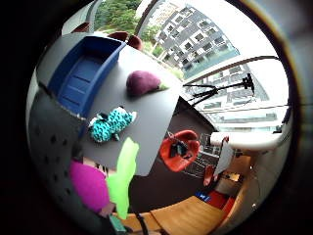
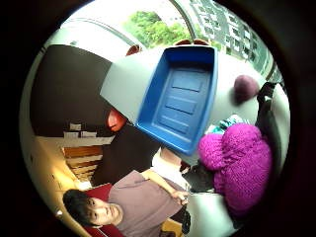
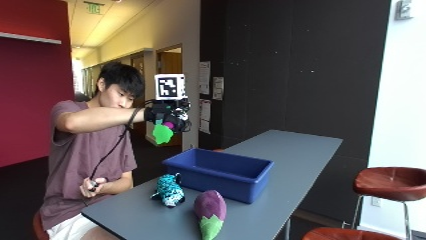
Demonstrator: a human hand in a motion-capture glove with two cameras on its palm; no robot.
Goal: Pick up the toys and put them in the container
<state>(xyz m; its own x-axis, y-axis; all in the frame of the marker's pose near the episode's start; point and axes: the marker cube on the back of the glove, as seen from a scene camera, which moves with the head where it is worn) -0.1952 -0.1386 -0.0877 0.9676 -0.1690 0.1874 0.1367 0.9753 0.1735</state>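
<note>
My gloved right hand point(image 3: 166, 116) is raised at shoulder height, to the near-left of the blue container point(image 3: 219, 167), and grips a magenta knitted toy point(image 3: 171, 124) with a green leaf point(image 3: 162, 134) hanging down. Both palm views show that toy close by point(image 2: 242, 165) point(image 1: 88, 183). The container point(image 2: 180, 98) is empty and stands on the grey table point(image 3: 293, 150). A teal spotted plush toy point(image 3: 168, 190) lies just beside the container's near wall. A purple eggplant toy point(image 3: 210, 207) with a green stem lies nearer the table's front corner.
The table is long and narrow, with bare surface beyond the container. Two brown stools point(image 3: 389, 180) stand at its right side. A red chair point(image 1: 178, 149) sits on the floor past the table's edge. The person's bare left hand point(image 3: 93, 186) rests low by their lap.
</note>
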